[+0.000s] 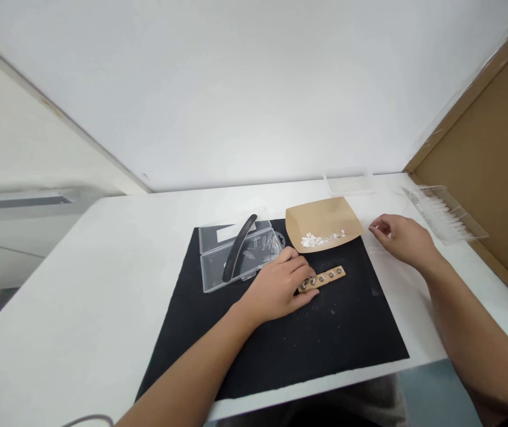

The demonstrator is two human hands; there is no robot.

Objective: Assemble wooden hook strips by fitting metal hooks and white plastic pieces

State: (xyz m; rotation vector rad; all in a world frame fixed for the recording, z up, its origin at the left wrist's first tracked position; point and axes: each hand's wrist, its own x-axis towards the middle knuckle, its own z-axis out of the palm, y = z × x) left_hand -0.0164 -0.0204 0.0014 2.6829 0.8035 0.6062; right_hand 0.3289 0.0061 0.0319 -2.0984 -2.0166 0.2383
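My left hand (283, 284) grips the left end of a narrow tan strip (326, 276) set with a row of small round metal pieces. Its thumb lies along the near edge and its fingers cover the far edge. My right hand (403, 240) hovers to the right of a brown paper tray (325, 216), thumb and fingers pinched together. Whatever may be between those fingertips is too small to make out. Just below them, a clear sheet with pale pinkish marks (377, 251) lies on the table. Small white pieces (318, 239) are heaped along the tray's near side.
An open clear plastic case (212, 274) holds transparent nail tips (269, 242), with a dark curved nail file (238, 249) across it. Beneath spreads a black mat (325, 350). A clear box of white tips (443, 216) stands by the cardboard wall (489, 118) at right.
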